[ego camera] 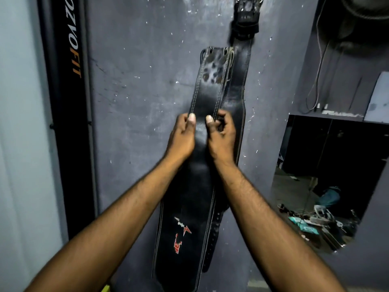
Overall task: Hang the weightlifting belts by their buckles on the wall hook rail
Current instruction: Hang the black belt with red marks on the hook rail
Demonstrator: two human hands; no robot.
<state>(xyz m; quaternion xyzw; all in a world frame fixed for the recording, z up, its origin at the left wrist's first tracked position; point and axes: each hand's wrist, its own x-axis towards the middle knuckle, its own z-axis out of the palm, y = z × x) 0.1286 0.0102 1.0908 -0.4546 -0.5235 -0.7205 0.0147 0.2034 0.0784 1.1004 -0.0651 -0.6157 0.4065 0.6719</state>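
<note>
Hands up against grey wall (134, 60), both clamped on black front belt (207, 98). Left hand (182, 137) pinching belt's left stitched edge, thumb on face, fingers curled behind. Right hand (221, 137) pinching right edge same way, thumb on face, fingers wrapped round the side. Front belt held upright and flat, narrow worn end topmost, wide end low with red and white logo (181, 234) near bottom. Directly behind, touching, second black belt (240, 85) hanging on wall, upper end reaching metal buckle (249, 0) at top edge of frame; hook itself cut off, cannot tell how it sits. Perforated strap tail (214, 232) showing just right of front belt's lower half; cannot tell which belt owns it. No containers in view. Left of belts, bare scuffed wall, then black vertical post (69, 102) with orange and white lettering, then pale panel (19, 144) at far left edge. Right of belts, narrow strip of wall, then mirror (315, 186) with cluttered floor reflected in it. Above mirror, ledge (336, 113) with cable (317, 60) hanging down, dark round fan-like shape (366, 17) in top right corner. Open wall mostly left of hands; right side tighter, mirror edge near.
</note>
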